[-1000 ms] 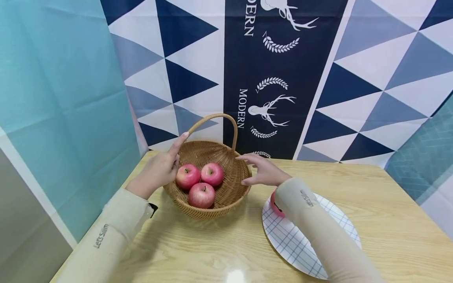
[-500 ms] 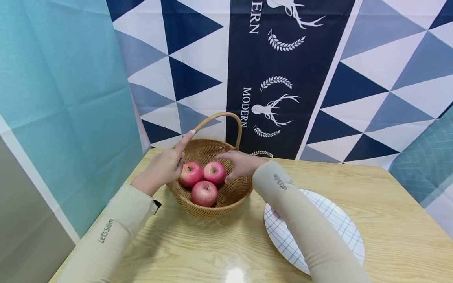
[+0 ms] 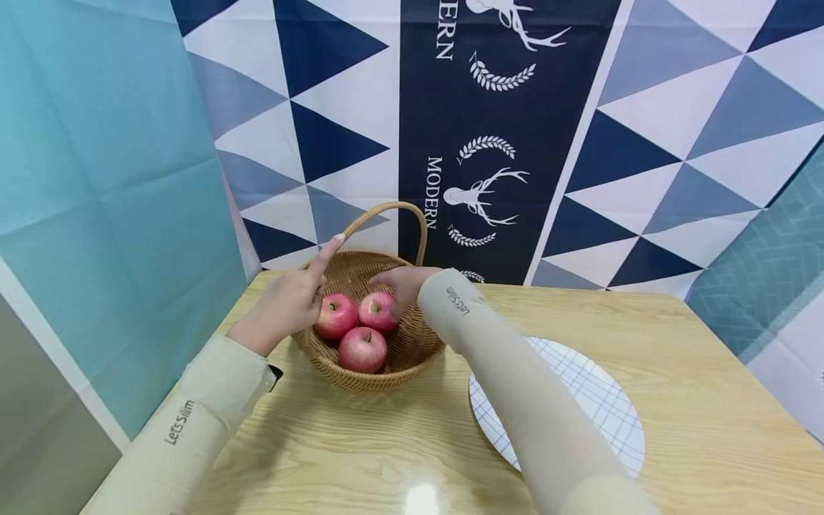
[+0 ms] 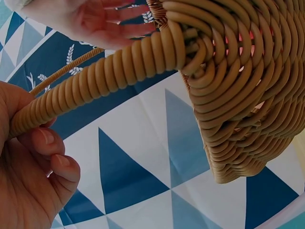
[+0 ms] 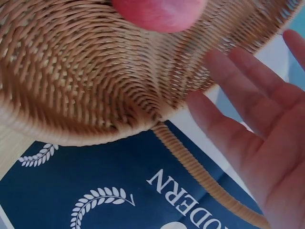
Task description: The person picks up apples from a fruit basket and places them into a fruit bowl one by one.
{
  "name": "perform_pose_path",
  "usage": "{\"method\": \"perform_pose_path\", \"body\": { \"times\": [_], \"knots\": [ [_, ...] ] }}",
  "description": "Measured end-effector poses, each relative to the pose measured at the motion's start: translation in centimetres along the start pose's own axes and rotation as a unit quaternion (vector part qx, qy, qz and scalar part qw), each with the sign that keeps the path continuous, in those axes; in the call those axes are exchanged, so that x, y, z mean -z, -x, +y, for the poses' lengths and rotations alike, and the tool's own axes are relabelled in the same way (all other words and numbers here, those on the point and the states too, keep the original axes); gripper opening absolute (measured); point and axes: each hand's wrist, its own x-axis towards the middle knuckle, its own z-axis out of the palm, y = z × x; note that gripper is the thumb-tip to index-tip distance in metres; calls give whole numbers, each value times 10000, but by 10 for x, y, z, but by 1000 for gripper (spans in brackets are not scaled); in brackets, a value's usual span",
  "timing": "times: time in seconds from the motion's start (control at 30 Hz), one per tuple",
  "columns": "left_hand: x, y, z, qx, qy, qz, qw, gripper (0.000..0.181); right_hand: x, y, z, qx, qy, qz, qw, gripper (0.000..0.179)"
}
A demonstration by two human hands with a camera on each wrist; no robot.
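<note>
A brown wicker basket [image 3: 415,350] stands on the table, with three red apples in it: a left apple [image 3: 336,316], a back right apple [image 3: 375,313] and a front apple [image 3: 363,350]. My left hand [image 3: 283,307] grips the basket's arched handle [image 4: 95,78]; in the left wrist view its fingers curl round the wrapped cane. Inside the basket's right side, my right hand [image 3: 407,286] hovers at the back right apple, thumb overlapping its right edge. In the right wrist view that hand's fingers [image 5: 228,129] are spread, below an apple [image 5: 162,12].
A white round plate with a blue grid [image 3: 579,379] lies to the right, partly hidden under the right sleeve [image 3: 508,372]. Behind the wooden table [image 3: 335,450] hangs a patterned cloth [image 3: 347,64], and a teal curtain [image 3: 109,179] hangs at the left.
My right hand has moved left from the basket's right rim to the back right apple. The sleeve now hides the apple seen earlier on the plate. My left hand keeps its hold on the handle.
</note>
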Motion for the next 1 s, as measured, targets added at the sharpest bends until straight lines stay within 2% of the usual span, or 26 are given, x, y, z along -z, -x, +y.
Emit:
{"method": "perform_pose_path", "body": {
  "times": [0.27, 0.47, 0.77, 0.87, 1.0],
  "knots": [
    [-2, 2, -2, -74, -7, -57, 10000, 74, -7, -21, -4, -227, 333, 461, 9981, 79],
    [0, 4, -2, 35, -16, -147, 9999, 75, -10, -33, -7, -363, 511, 554, 9965, 79],
    [-1, 7, -7, -218, 53, 61, 9997, 78, -22, -56, -2, -643, 786, 521, 9935, 81],
    [-2, 7, -8, -311, 30, 143, 9994, 79, -25, -57, -6, -753, 825, 531, 9923, 75],
    [-1, 7, -11, -300, 113, 200, 9993, 81, -34, -58, -13, -969, 907, 363, 9905, 45]
  ]
}}
